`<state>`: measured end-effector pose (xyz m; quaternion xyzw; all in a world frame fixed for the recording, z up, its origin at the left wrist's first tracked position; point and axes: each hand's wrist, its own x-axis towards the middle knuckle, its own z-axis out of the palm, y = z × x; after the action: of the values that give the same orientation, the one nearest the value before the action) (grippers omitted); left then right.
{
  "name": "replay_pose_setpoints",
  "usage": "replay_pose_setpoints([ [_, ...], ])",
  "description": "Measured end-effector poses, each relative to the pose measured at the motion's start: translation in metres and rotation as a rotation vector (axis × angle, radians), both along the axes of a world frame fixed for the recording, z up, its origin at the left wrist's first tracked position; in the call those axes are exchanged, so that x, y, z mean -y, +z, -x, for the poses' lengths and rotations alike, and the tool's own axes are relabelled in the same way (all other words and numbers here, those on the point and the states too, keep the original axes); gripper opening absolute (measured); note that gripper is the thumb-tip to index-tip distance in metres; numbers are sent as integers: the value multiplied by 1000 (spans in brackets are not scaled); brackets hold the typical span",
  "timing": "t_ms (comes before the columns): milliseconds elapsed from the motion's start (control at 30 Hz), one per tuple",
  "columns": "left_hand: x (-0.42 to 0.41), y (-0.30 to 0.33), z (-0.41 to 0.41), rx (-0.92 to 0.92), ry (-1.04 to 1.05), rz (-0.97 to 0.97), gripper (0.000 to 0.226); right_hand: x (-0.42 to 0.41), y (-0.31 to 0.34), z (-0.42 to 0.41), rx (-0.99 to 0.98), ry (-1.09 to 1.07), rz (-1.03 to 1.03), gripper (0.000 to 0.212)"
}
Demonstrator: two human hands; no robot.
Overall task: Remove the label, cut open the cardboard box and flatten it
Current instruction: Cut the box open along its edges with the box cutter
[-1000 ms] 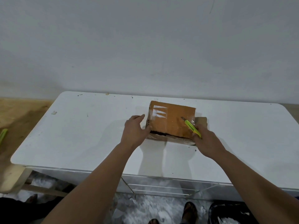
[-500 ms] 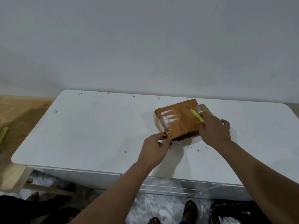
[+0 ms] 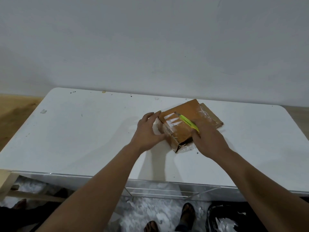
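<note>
A small brown cardboard box [image 3: 189,113] lies turned at an angle on the white table [image 3: 83,131], with white label scraps and shiny clear tape on its top and a loose flap at its far right. My left hand [image 3: 148,131] presses against the box's left side, fingers spread. My right hand [image 3: 209,141] rests at the box's near right corner and holds a yellow-green utility knife [image 3: 188,122], whose tip lies over the top face near the label scraps.
A wall rises right behind the table. Wooden floor shows at the far left. Below the table's front edge I see sandalled feet [image 3: 188,213], a black bin bag [image 3: 224,220] at lower right and a wooden frame [image 3: 10,185] at lower left.
The box has been turned further at an angle. My left hand moved from its near corner up to its left side. The knife tip shifted left over the top face.
</note>
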<state>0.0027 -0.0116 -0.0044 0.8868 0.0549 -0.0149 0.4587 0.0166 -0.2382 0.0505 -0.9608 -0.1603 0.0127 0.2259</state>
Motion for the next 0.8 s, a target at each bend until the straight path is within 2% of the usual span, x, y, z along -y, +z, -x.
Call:
replay_pose_setpoints([
  [67, -7, -2, -12, -18, -101, -89, 95, -3, 3, 2, -71, 22, 11, 28],
  [200, -13, -5, -23, 19, -240, -216, 83, -7, 7, 8, -183, 69, 55, 28],
  [400, -15, 5, -17, 25, -335, -313, 74, 0, 14, 22, -195, 58, 153, 37],
  [600, -11, -5, -13, 91, -276, -242, 33, 9, 18, 27, -181, 74, 223, 38],
  [800, -9, -16, -16, 123, -216, -183, 33, 8, 18, 23, -168, 111, 209, 39],
])
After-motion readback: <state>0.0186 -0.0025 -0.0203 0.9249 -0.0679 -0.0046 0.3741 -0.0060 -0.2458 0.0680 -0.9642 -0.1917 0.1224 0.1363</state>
